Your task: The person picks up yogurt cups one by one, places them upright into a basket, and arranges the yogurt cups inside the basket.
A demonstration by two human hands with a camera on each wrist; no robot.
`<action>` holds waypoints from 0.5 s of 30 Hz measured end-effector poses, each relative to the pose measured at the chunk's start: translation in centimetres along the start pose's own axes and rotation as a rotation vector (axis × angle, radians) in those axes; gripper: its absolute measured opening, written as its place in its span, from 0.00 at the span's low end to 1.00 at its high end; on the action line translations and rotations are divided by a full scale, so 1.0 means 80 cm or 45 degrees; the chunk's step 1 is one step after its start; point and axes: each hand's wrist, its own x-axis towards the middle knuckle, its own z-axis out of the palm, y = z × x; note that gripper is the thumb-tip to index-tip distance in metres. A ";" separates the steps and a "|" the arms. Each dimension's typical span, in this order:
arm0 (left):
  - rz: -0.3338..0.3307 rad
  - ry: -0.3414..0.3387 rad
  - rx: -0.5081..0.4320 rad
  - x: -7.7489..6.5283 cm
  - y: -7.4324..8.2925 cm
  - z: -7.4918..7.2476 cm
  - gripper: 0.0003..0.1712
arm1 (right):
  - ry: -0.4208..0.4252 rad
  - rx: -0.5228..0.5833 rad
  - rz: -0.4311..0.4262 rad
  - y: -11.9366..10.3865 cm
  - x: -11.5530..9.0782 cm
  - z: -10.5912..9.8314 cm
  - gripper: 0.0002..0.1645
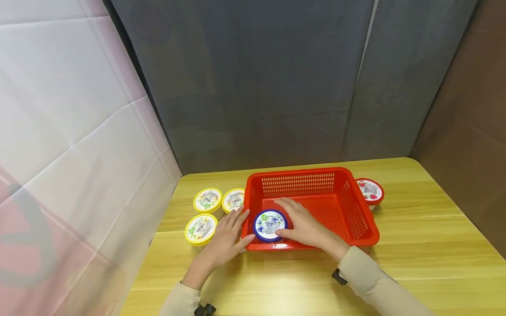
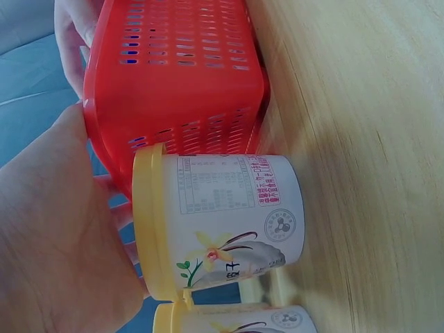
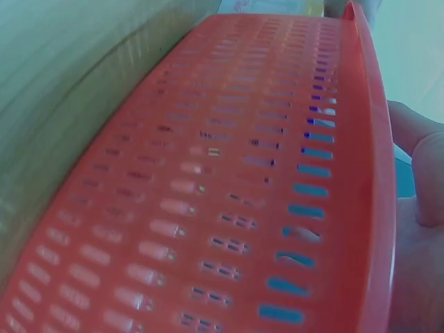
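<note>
My left hand (image 1: 225, 238) lies with fingers loosely extended at the red basket's (image 1: 296, 173) left rim, thumb touching it. My right hand (image 1: 306, 223) spreads around the blue-lidded tub (image 1: 270, 223), fingers unclenched and thumb on its round lid. That tub sits inside the basket's lower left corner, just below the head frame's centre. The basket is slotted plastic; in the left wrist frame's lower middle, a smooth white yellow-lidded tub (image 2: 232, 215) stands on the wood-grained table (image 2: 368, 173).
</note>
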 end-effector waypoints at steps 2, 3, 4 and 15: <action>0.007 0.012 -0.004 -0.001 0.000 0.000 0.44 | 0.007 -0.016 0.004 0.002 -0.001 -0.004 0.51; 0.006 0.008 -0.006 -0.001 0.000 0.000 0.44 | 0.010 -0.019 0.005 0.003 -0.002 -0.005 0.51; 0.006 0.010 -0.008 -0.001 -0.001 0.000 0.44 | 0.010 -0.019 0.010 0.004 -0.003 -0.007 0.51; -0.009 -0.010 0.001 0.000 0.000 -0.002 0.45 | 0.058 -0.035 0.012 0.016 -0.010 -0.032 0.51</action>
